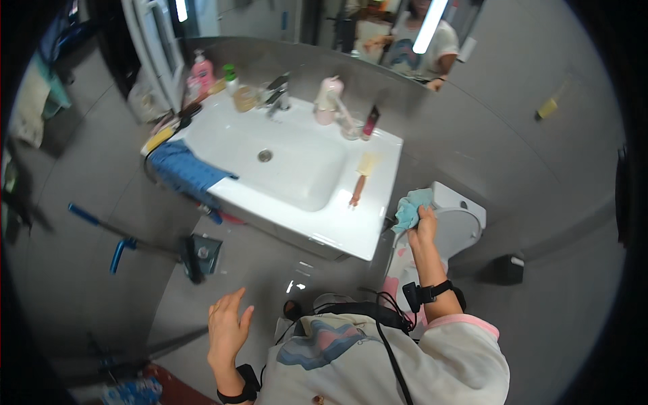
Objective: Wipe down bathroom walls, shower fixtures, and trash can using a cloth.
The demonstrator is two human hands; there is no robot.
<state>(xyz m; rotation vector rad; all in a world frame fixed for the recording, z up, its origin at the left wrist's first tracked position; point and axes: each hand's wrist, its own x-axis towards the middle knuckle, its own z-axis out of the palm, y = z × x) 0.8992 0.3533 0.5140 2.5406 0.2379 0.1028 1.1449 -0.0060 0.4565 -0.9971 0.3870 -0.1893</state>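
Note:
My right hand [424, 228] is closed on a light blue-green cloth [412, 206], crumpled, held just past the right side of the washbasin. Below and behind the cloth is the white toilet [466, 210], its lid raised. Lower left, my left hand [228, 324] hangs over the floor with fingers stretched out and nothing in it. The white washbasin [300, 158] lies ahead of me, with no water seen in it. On its right rim rests a brush [361, 185] with a brown handle and pale bristles. Blue fabric [185, 170] drapes over its left front corner.
Along the basin's back edge stand a pink pump bottle [202, 69], a faucet [277, 93], a pink-white dispenser [329, 101] and a dark red tube [370, 123]. A blue-handled pole [135, 241] leans at left. A black bin [508, 268] sits right of the toilet.

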